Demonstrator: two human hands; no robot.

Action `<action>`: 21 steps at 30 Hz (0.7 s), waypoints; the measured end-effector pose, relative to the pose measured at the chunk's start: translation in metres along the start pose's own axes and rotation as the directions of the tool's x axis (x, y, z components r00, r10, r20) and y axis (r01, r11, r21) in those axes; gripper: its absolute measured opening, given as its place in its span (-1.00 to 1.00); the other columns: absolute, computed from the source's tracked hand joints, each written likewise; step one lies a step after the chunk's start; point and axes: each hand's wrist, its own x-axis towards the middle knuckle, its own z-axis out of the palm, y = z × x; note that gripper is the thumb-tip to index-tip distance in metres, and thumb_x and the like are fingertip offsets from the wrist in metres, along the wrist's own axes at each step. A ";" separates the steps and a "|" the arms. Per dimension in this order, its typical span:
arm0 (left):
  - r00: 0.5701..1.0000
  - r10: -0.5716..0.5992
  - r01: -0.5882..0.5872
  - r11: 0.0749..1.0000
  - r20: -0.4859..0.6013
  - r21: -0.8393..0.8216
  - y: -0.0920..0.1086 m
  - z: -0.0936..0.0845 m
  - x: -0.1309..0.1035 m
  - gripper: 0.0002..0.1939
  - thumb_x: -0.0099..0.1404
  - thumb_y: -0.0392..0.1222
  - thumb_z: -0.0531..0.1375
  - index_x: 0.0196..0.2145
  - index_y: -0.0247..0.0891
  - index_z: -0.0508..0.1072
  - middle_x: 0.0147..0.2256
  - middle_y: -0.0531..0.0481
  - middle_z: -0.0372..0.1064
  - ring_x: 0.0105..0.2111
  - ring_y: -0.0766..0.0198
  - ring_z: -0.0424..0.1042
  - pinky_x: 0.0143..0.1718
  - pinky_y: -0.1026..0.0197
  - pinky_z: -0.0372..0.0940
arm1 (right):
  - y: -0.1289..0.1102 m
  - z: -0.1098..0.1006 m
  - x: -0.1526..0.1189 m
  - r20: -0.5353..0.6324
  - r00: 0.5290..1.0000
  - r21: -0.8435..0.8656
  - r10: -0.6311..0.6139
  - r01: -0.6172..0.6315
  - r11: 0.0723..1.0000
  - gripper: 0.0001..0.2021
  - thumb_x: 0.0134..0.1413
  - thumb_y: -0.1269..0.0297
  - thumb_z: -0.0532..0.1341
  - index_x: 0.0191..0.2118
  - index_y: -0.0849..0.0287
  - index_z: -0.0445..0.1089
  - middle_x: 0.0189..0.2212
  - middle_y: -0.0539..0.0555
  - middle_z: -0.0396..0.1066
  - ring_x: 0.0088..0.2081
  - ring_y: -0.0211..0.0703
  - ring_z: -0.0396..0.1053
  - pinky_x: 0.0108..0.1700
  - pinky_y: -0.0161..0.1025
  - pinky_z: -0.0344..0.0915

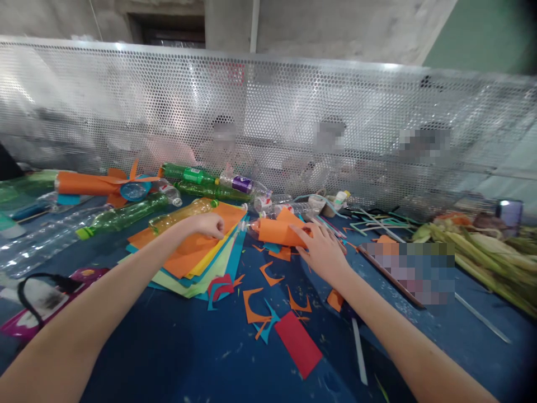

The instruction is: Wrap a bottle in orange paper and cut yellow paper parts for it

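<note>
My left hand is curled closed above a fanned stack of coloured paper, orange on top; whether anything is between its fingers is too small to tell. My right hand is spread, its fingertips on an orange paper-wrapped bottle that lies on its side, neck to the left. Orange paper scraps and a red paper rectangle lie on the blue table between my forearms.
Plastic bottles and an orange paper-covered bottle lie at left. A pink object sits front left. Sticks and corn husks lie right. A perforated metal panel stands behind, with blurred people beyond.
</note>
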 end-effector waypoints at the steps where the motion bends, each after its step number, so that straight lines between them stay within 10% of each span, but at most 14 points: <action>1: 1.000 -0.005 0.005 1.000 -0.005 0.008 0.002 0.000 0.000 -0.90 -0.08 -0.20 0.12 -0.60 -0.29 0.36 -0.63 0.03 0.29 -0.60 0.31 0.23 -0.56 0.29 0.06 | 0.000 0.000 0.000 0.003 1.000 -0.006 0.001 -0.001 1.000 -0.53 0.05 0.30 0.13 0.12 0.02 0.17 -0.05 0.17 0.22 0.02 0.11 0.13 -0.06 -0.04 0.20; 8: 0.983 -0.013 0.029 0.996 -0.183 0.088 0.011 0.001 -0.002 -0.79 -0.03 -0.25 0.10 -0.74 -0.27 0.18 -0.73 0.05 0.08 -0.63 0.32 0.10 -0.53 0.24 -0.08 | -0.002 0.000 0.000 -0.001 1.000 -0.019 0.019 -0.019 1.000 -0.54 0.07 0.27 0.11 0.13 0.02 0.16 -0.03 0.18 0.22 0.04 0.11 0.12 -0.04 -0.05 0.18; 14: 0.861 -0.034 0.084 0.994 -0.507 0.075 0.002 -0.012 -0.007 -0.79 0.10 -0.19 0.03 -0.63 -0.25 0.12 -0.61 0.05 0.12 -0.59 0.35 0.09 -0.52 0.28 -0.12 | -0.004 0.005 -0.002 -0.015 0.998 -0.001 0.054 -0.054 0.999 -0.48 0.06 0.27 0.12 0.17 0.03 0.09 0.04 0.18 0.19 0.06 0.11 0.11 0.00 -0.03 0.15; 21: 0.855 -0.035 0.096 0.991 -0.517 0.092 0.005 -0.032 -0.021 -0.77 0.12 -0.12 0.00 -0.62 -0.24 0.17 -0.60 0.03 0.16 -0.56 0.29 0.18 -0.54 0.27 -0.07 | -0.002 0.011 -0.002 0.006 0.999 0.067 0.034 -0.034 0.997 -0.47 0.06 0.30 0.11 0.18 0.07 0.06 0.12 0.16 0.14 0.12 0.03 0.08 0.11 -0.03 0.03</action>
